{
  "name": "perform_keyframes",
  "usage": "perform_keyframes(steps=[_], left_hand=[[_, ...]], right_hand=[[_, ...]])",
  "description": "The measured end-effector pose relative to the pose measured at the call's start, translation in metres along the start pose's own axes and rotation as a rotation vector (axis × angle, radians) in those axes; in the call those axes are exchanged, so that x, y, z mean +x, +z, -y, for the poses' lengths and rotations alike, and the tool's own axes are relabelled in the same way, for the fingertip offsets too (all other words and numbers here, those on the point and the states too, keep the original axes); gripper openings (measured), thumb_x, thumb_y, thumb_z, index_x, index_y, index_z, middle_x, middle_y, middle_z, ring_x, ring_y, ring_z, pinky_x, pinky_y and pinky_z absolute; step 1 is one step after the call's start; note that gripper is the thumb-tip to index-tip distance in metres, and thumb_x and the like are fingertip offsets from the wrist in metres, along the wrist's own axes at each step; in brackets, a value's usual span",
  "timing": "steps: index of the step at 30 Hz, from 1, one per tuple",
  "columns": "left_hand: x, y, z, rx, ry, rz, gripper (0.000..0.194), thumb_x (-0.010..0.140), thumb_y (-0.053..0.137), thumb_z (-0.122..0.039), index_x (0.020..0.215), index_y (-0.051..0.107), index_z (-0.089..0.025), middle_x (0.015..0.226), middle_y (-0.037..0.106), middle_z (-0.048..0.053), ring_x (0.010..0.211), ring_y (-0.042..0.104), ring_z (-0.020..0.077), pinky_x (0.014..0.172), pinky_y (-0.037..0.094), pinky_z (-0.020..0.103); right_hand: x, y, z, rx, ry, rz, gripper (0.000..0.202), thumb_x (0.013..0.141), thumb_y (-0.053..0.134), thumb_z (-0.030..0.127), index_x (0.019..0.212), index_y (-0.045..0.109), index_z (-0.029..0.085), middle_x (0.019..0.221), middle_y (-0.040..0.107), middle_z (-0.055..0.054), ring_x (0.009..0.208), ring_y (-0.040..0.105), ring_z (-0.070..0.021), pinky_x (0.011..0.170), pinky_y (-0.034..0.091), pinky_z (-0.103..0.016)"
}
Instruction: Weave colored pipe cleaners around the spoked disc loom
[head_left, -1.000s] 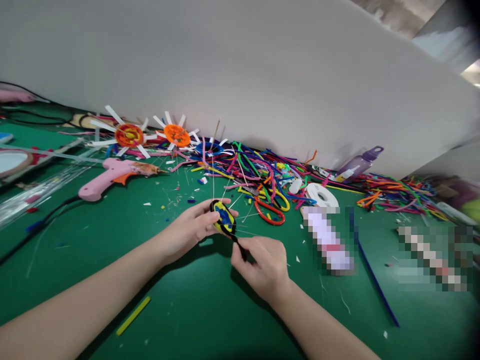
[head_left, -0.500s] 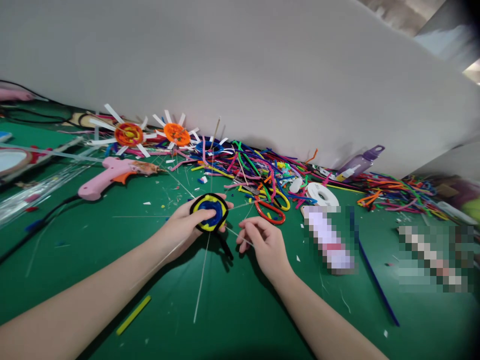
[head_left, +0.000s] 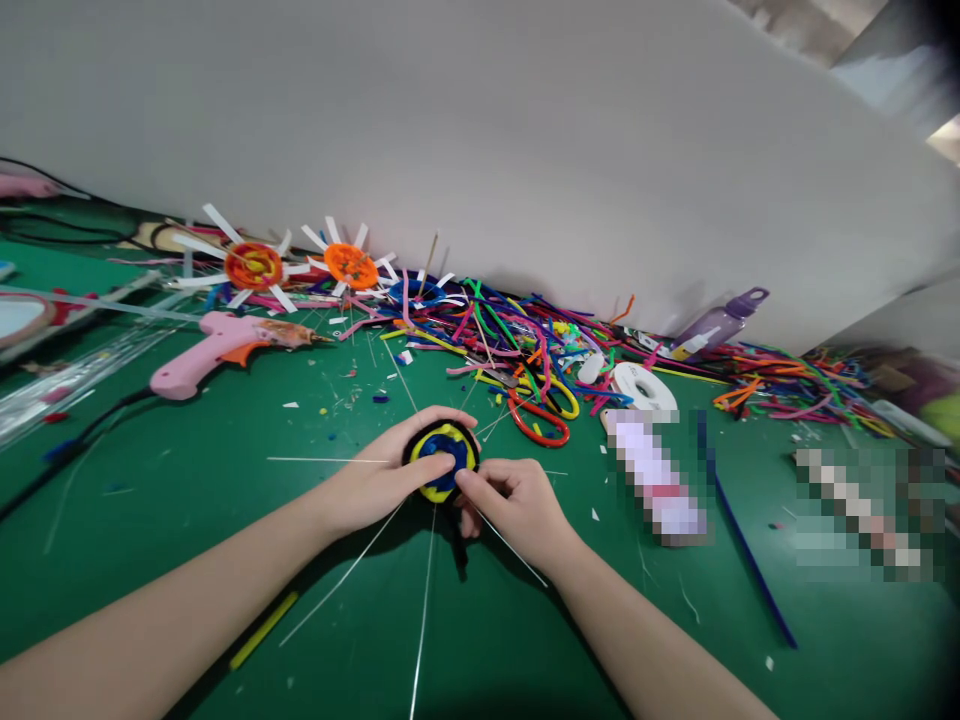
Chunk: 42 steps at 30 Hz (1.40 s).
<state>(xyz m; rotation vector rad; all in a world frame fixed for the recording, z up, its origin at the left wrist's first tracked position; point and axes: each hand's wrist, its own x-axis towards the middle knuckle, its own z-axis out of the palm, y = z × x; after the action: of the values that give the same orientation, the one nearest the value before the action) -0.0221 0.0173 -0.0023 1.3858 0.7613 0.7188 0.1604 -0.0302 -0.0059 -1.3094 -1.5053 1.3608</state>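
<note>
My left hand is closed around a round pipe-cleaner disc, with its thumb pressed on the face. The disc has a blue middle, a yellow ring and a black outer rim. Thin, pale spokes stick out from it on several sides. At the disc's right edge, my right hand is closed, thumb and fingers pinching the rim. A black pipe-cleaner end hangs below the disc between the hands. The right fingertips partly hide what they grip.
A pink glue gun lies at left. Behind the hands are red-handled scissors, a heap of pipe cleaners, a white ribbon spool and orange discs with white strips. A purple bottle lies at back right.
The disc and my left hand have shifted right and slightly down. My right hand, apart from the rim before, now pinches its right edge. The spokes have turned to new angles.
</note>
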Motion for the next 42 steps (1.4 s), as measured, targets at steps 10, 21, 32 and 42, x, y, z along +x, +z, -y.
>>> perform_keyframes(steps=[10, 21, 32, 42], left_hand=[[0.002, 0.003, 0.001, -0.118, -0.079, 0.027, 0.033, 0.085, 0.061, -0.022, 0.118, 0.060, -0.028, 0.108, 0.066, 0.001, 0.099, 0.060, 0.0186, 0.087, 0.046, 0.031], [0.002, 0.007, 0.000, -0.456, -0.209, -0.037, 0.034, 0.078, 0.069, -0.018, 0.111, 0.065, -0.022, 0.100, 0.070, 0.004, 0.083, 0.065, 0.0166, 0.069, 0.051, 0.025], [0.000, 0.007, -0.003, -0.401, -0.213, 0.017, 0.039, 0.077, 0.062, -0.016, 0.115, 0.064, -0.021, 0.093, 0.070, 0.004, 0.053, 0.060, 0.0089, 0.035, 0.038, 0.013], [0.001, 0.001, -0.006, -0.497, -0.197, -0.064, 0.033, 0.082, 0.061, -0.017, 0.115, 0.062, -0.021, 0.102, 0.071, 0.006, 0.043, 0.058, 0.0054, 0.030, 0.035, 0.011]], right_hand=[[0.001, 0.001, 0.001, 0.104, 0.033, 0.031, 0.048, 0.086, 0.058, 0.052, 0.053, 0.053, 0.017, 0.048, 0.061, -0.001, 0.040, 0.056, -0.0089, 0.045, 0.046, -0.020], [-0.001, 0.002, -0.004, 0.285, 0.064, 0.152, 0.044, 0.086, 0.058, 0.056, 0.066, 0.045, 0.019, 0.052, 0.064, 0.000, 0.039, 0.053, -0.0075, 0.042, 0.040, -0.018], [-0.004, 0.006, -0.004, 0.187, 0.038, 0.161, 0.044, 0.089, 0.054, 0.053, 0.069, 0.061, 0.015, 0.049, 0.060, 0.000, 0.041, 0.052, -0.0089, 0.047, 0.044, -0.021], [-0.009, 0.006, 0.001, -0.496, -0.534, -0.345, 0.037, 0.089, 0.055, 0.027, 0.053, 0.050, 0.020, 0.044, 0.048, 0.004, 0.041, 0.042, -0.0074, 0.045, 0.033, -0.022]])
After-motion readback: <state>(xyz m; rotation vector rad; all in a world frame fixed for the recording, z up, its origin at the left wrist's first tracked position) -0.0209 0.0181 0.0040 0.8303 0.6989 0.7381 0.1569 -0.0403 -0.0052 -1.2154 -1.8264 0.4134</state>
